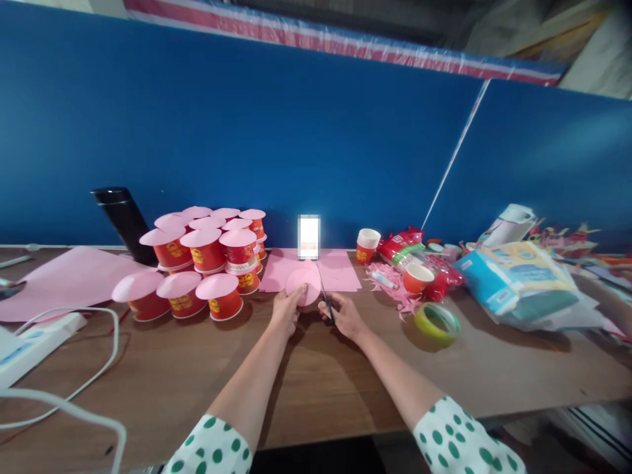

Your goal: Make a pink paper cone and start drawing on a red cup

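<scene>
Where the pink paper disc (302, 279) was: centre, by the near edge of pink sheets (342, 271).
Left hand (286, 312): fingers pinched disc.
Right hand (347, 317): held black scissors (326, 299).
Cutting: probably needed slow disc rotation.

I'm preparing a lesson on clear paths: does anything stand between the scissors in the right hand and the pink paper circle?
Nothing visible does. The right hand holds the scissors close beside the pink paper circle, which the left hand grips.
</scene>
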The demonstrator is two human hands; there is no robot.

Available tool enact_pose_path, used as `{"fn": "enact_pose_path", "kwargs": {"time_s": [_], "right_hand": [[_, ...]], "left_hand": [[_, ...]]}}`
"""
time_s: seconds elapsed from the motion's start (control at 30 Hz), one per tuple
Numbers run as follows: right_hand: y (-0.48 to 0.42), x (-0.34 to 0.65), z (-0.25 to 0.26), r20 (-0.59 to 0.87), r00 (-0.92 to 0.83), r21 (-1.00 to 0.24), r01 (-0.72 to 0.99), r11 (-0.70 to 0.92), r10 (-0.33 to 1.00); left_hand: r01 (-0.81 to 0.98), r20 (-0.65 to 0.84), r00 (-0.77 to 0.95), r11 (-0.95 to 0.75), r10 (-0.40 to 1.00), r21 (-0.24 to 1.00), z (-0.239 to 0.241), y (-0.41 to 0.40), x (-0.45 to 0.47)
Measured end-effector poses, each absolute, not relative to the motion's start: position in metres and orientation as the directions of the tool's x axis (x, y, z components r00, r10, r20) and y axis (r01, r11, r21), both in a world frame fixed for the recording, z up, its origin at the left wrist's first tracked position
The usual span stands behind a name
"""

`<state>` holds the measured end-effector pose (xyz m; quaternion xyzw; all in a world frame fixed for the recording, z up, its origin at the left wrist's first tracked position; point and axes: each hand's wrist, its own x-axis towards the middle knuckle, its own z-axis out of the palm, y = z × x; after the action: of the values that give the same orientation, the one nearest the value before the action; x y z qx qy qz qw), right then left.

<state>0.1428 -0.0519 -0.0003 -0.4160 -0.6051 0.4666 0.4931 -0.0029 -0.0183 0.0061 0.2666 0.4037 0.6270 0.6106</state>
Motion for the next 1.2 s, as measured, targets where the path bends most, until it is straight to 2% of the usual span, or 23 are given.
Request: {"fn": "enact_pose_path", "kwargs": {"time_s": [1.2], "right_hand": [[-0.0487,0.1439,-0.0064,0.232,-0.167,-0.968,0.054,0.244,0.958]], "left_hand": [[-0.522,-0.177,-0.107,0.097,0.978,0.848,0.0080,-0.0200,-0.0033]]}}
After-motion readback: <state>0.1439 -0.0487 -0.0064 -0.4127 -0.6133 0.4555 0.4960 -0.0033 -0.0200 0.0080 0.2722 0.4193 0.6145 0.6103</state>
